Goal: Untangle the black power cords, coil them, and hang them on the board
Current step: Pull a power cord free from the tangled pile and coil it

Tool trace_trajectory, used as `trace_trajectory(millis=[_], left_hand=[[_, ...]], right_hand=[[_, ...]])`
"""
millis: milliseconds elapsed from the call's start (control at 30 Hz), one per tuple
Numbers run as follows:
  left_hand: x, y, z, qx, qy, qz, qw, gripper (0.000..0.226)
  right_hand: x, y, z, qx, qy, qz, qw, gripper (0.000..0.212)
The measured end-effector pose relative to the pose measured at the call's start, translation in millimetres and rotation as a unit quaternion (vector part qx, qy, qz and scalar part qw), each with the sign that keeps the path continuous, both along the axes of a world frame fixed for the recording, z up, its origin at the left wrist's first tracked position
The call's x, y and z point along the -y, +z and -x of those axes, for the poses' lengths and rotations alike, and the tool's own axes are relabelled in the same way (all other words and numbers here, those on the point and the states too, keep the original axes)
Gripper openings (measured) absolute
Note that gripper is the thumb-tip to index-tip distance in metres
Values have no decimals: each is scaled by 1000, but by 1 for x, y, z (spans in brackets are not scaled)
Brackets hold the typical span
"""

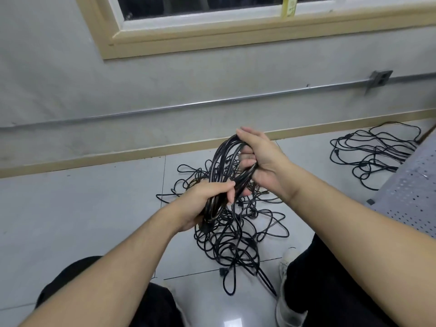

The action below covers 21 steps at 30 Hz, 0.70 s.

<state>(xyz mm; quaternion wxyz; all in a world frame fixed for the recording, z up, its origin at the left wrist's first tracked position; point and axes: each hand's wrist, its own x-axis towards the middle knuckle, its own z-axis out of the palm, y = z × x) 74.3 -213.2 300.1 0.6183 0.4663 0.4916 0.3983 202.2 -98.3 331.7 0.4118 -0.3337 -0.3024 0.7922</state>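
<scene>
Gripping 1 coiled cord [223,159], 2 hands [207,199] [262,161] above 2 tangles [238,234] [375,152].

Plain utility or workshop-type room, indoors. Grey painted wall [59,74] at 12 o'clock carries surface-run metal conduit [212,101] to a socket box [380,79]; tan-framed window [188,31] above, glossy tiled floor [82,208]. Perforated board [410,197] at 3 o'clock.

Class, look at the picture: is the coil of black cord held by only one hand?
No: both the left hand and the right hand grip the coiled cord, one at each end of the loop.
</scene>
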Motion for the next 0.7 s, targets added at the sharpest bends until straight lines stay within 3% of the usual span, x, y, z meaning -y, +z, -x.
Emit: trace_trajectory(millis=[200, 400, 533, 600, 700], left_hand=[[8, 2, -7, 149, -3, 3, 989, 17], [4, -6, -13, 164, 29, 14, 986, 8], [-4, -5, -7, 188, 77, -30, 979, 12], [-8, 1, -1, 211, 115, -57, 969, 12], [-14, 8, 9, 257, 186, -78, 945, 9]], right_hand=[[-2, 4, -6, -15, 44, 9, 999, 19], [-7, -6, -2, 47, 66, -59, 995, 9], [-13, -19, -13, 88, 131, -58, 986, 28], [-14, -28, -17, 136, 216, -106, 961, 40], [-2, -41, -15, 190, 373, -185, 889, 53]])
